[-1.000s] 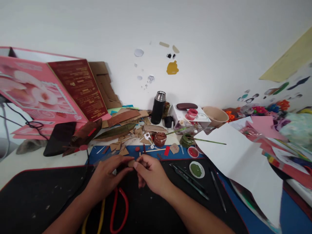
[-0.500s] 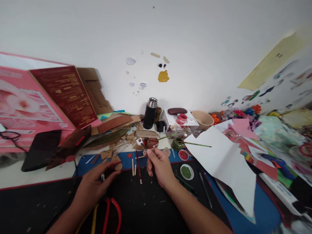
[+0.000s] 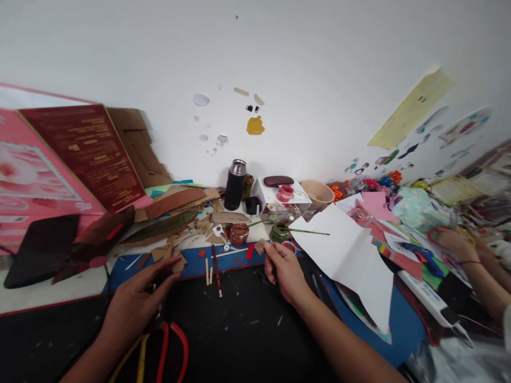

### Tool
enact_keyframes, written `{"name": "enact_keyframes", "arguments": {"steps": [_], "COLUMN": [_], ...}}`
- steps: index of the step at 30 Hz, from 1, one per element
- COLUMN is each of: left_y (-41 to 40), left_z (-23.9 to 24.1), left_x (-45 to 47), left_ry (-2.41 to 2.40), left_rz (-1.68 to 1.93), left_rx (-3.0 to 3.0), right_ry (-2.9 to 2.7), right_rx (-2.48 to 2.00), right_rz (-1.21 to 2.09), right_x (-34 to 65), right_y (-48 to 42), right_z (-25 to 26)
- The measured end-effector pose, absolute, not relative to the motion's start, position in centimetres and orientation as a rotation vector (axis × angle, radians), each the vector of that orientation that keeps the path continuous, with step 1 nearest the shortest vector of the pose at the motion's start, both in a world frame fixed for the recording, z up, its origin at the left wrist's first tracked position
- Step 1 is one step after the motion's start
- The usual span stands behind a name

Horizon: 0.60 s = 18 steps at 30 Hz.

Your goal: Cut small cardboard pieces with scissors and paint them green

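My left hand (image 3: pixel 146 292) is at the left of the black mat, thumb and forefinger closing on a small tan cardboard piece (image 3: pixel 179 265). Loose scraps lie just behind it, so the piece's outline is hard to separate. Curled in a pinch, my right hand (image 3: pixel 284 268) has its fingertips beside a small cardboard scrap (image 3: pixel 260 246); whatever is between them is hidden. Between the hands lie a dark red brush (image 3: pixel 216 271) and two short pale sticks (image 3: pixel 208 272). Red-handled pliers (image 3: pixel 184 346) and a yellow-handled tool (image 3: pixel 142 356) rest below my left hand.
Behind the mat stand a black flask (image 3: pixel 235 186), a brown paint jar (image 3: pixel 239 234) and a green paint jar (image 3: pixel 279 232) with a brush across it. White paper (image 3: pixel 347 255) spreads to the right. At far right, another person's hand (image 3: pixel 455 244) reaches over craft materials.
My right hand has moved right, from near the brush to the cardboard scrap. The view has turned right, bringing another person's arms in. My left hand keeps its pinch.
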<state>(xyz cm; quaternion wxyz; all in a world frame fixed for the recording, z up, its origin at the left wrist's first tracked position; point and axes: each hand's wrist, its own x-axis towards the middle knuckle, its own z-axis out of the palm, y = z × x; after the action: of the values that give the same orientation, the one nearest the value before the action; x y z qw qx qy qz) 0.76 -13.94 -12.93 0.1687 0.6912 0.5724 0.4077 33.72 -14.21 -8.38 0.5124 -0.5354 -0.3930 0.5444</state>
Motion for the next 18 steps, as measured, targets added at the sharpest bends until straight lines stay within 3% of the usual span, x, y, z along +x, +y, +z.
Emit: {"name": "enact_keyframes", "arguments": {"steps": [18], "left_y": [-13.8], "left_z": [-13.0], "left_x": [0.5], "left_ry": [1.66], "left_rz": [1.142], "left_rx": [1.962], "right_ry": [-0.544], "right_rx": [-1.355], "right_rz": [1.121], "right_x": [42.0], "right_y": [-13.7], "right_z": [-9.2]}}
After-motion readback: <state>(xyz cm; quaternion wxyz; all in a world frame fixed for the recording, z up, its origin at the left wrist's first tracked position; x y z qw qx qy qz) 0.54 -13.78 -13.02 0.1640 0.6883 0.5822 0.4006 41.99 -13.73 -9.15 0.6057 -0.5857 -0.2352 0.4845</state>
